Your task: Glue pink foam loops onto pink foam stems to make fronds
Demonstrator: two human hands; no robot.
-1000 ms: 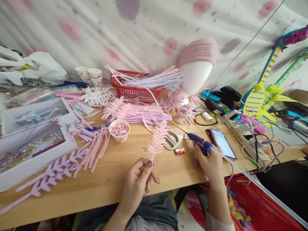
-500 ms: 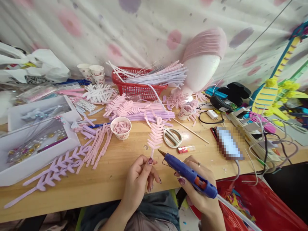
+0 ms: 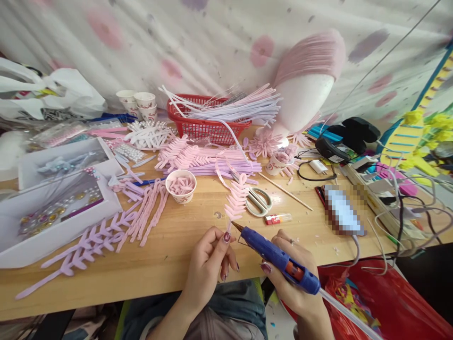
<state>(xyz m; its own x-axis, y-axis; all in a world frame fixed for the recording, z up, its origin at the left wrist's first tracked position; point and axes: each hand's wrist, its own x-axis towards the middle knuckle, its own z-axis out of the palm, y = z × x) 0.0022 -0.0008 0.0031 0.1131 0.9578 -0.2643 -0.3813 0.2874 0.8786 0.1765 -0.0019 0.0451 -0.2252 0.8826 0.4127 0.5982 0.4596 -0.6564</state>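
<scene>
My left hand [image 3: 212, 257] pinches the lower stem of a pink pipe-cleaner leaf sprig [image 3: 236, 198], which stands upright with its leaflets pointing away from me. In my right hand [image 3: 292, 269] is a blue hot glue gun [image 3: 279, 257] with a clear glue stick [image 3: 348, 314] trailing from its back. The gun's metal nozzle is at the sprig's stem, just above my left fingertips; whether it touches cannot be made out. Beyond the sprig lie white-handled scissors [image 3: 259, 201]. A paper cup [image 3: 181, 187] of small pink loops stands to the left.
A red basket [image 3: 207, 130] of pipe cleaners stands at the back, beside a white mannequin head [image 3: 304, 99]. White boxes [image 3: 60, 219] of beads and purple sprigs [image 3: 85, 245] lie left. A lighter [image 3: 278, 218], a phone [image 3: 343, 212] and a cabled power strip [image 3: 375, 198] lie right.
The glue gun's nozzle has come closer to the sprig's stem, from slightly right of it. The whole view has shifted a little.
</scene>
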